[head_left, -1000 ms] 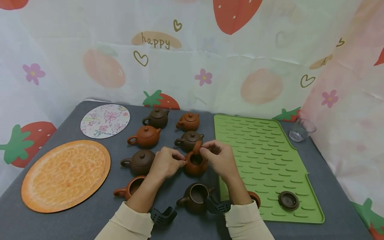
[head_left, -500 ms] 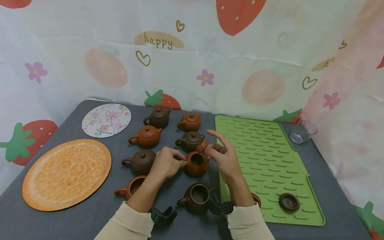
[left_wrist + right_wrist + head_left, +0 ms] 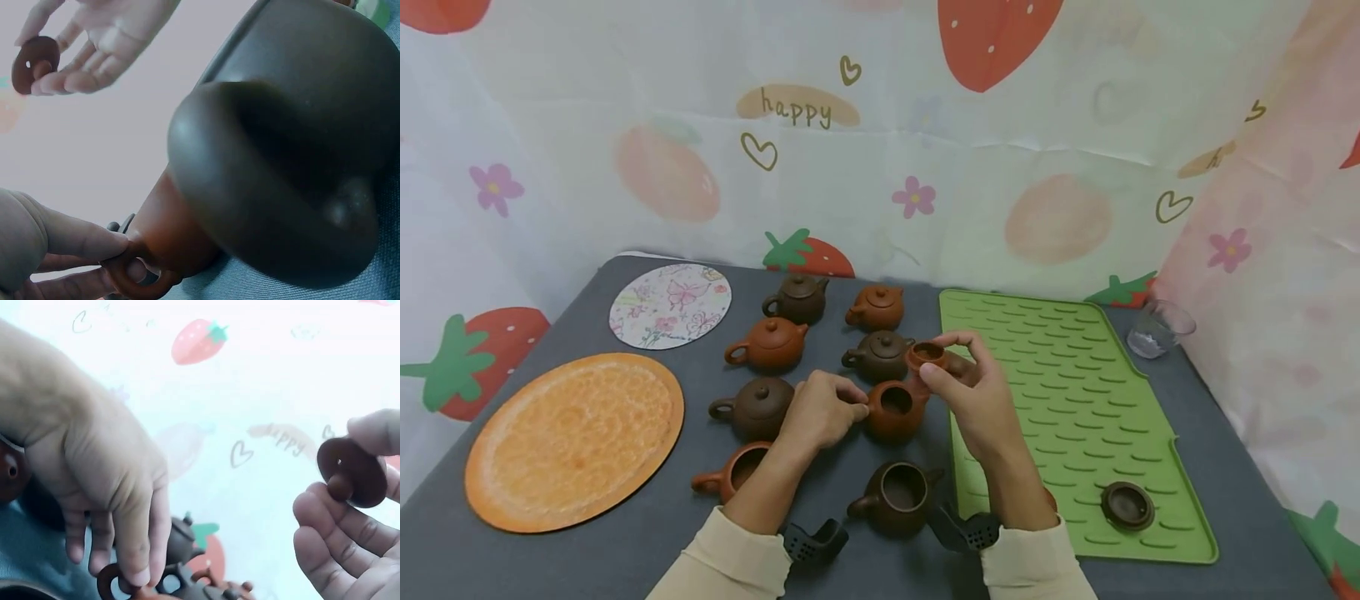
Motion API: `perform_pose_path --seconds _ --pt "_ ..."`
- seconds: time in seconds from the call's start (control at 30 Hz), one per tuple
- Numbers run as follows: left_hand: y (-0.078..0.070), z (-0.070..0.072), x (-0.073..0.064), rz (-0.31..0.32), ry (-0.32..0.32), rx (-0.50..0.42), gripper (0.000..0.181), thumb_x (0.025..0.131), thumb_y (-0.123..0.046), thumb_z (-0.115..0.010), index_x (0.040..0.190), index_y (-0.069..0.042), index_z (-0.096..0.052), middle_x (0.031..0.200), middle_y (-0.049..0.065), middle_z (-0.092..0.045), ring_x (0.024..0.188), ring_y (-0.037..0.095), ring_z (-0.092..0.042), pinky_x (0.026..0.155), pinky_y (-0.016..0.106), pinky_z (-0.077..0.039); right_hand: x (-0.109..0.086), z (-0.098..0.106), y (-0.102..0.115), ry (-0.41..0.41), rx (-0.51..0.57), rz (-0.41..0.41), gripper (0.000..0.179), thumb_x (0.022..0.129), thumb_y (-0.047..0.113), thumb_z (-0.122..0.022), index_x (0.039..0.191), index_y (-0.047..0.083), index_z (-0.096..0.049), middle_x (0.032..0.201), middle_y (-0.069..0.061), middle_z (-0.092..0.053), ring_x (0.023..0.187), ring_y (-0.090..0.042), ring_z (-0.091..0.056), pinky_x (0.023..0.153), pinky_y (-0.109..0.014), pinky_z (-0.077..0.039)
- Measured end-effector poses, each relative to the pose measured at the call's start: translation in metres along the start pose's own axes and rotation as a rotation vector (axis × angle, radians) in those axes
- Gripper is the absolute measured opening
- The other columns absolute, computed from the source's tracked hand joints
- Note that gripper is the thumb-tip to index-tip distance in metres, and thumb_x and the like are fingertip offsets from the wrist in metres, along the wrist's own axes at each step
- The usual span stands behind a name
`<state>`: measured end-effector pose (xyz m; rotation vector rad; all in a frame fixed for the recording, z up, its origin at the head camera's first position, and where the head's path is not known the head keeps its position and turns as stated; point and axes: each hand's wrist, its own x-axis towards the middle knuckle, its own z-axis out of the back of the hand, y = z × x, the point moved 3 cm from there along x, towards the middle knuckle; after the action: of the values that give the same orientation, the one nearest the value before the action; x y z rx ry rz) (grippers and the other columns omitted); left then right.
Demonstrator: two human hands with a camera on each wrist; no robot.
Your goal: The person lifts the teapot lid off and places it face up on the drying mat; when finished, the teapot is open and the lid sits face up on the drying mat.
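In the head view, my left hand [image 3: 824, 408] pinches the handle of a lidless reddish-brown teapot [image 3: 897, 421] standing on the table. The left wrist view shows thumb and fingers on that ring handle [image 3: 140, 281]. My right hand [image 3: 973, 392] holds the small reddish-brown teapot lid [image 3: 927, 357] above and right of the pot, its hollow underside turned up. Seen from the right wrist, the lid [image 3: 353, 472] sits between thumb and fingers with its knob pointing down. Nearest me is an uncovered dark brown teapot [image 3: 898, 498], whose handle [image 3: 275, 187] looms large in the left wrist view.
Several lidded teapots, such as a dark one [image 3: 880, 355] and an orange one [image 3: 767, 343], stand in two columns. A green mat [image 3: 1060, 400] at right bears a dark lid [image 3: 1127, 506]. A glass [image 3: 1157, 327] stands behind; round mats [image 3: 576, 442] lie left.
My right hand has moved the lid up and right from beside the pot's opening and turned it underside up. My left hand stays on the handle.
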<state>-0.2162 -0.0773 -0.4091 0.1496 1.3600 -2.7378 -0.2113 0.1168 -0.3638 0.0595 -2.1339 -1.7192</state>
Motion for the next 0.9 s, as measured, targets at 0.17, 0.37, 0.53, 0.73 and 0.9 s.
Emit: perform_pose_path --seconds 0.17,0.37,0.53,0.73,0.9 --pt "-0.002 -0.001 0.0 -0.024 0.011 -0.007 0.005 0.084 -0.017 -0.077 0.081 -0.014 -0.075 0.082 0.0 -0.063 0.077 0.022 -0.055 0.066 0.038 -0.047 -0.009 0.005 0.021 -0.004 -0.048 0.025 0.047 0.091 -0.006 -0.062 0.134 0.001 -0.046 0.114 -0.017 -0.06 0.099 -0.029 -0.063 0.086 -0.039 -0.05" --pt "-0.003 0.001 0.001 -0.03 0.006 0.007 0.005 0.084 -0.016 -0.077 0.08 -0.016 -0.075 0.087 0.001 -0.063 0.084 0.024 -0.055 0.069 0.039 -0.047 -0.019 0.021 0.043 -0.019 -0.162 0.066 0.045 0.09 -0.009 -0.061 0.133 -0.002 -0.049 0.116 -0.013 -0.06 0.103 -0.024 -0.062 0.084 -0.034 -0.05" --pt "-0.002 0.001 0.001 -0.02 0.009 0.008 0.005 0.084 -0.016 -0.077 0.08 -0.015 -0.075 0.087 0.001 -0.063 0.081 0.023 -0.056 0.068 0.039 -0.047 -0.028 0.037 0.057 -0.034 -0.291 0.117 0.042 0.088 -0.012 -0.063 0.128 -0.003 -0.053 0.109 -0.014 -0.06 0.098 -0.023 -0.06 0.076 -0.029 -0.05" --pt "-0.001 0.001 0.002 -0.006 0.01 0.004 0.005 0.084 -0.017 -0.077 0.081 -0.015 -0.075 0.087 0.001 -0.063 0.081 0.022 -0.056 0.068 0.039 -0.047 -0.037 0.058 0.07 -0.034 -0.378 0.101 0.042 0.086 -0.009 -0.067 0.126 -0.002 -0.056 0.104 -0.015 -0.061 0.084 -0.025 -0.064 0.071 -0.028 -0.052" --pt "-0.001 0.001 0.002 -0.008 0.011 -0.002 0.005 0.084 -0.018 -0.078 0.08 -0.015 -0.075 0.089 0.002 -0.063 0.082 0.022 -0.056 0.069 0.039 -0.047 -0.043 0.077 0.079 -0.099 -0.511 0.058 0.043 0.085 -0.007 -0.07 0.126 -0.001 -0.059 0.103 -0.011 -0.066 0.081 -0.024 -0.064 0.068 -0.027 -0.051"
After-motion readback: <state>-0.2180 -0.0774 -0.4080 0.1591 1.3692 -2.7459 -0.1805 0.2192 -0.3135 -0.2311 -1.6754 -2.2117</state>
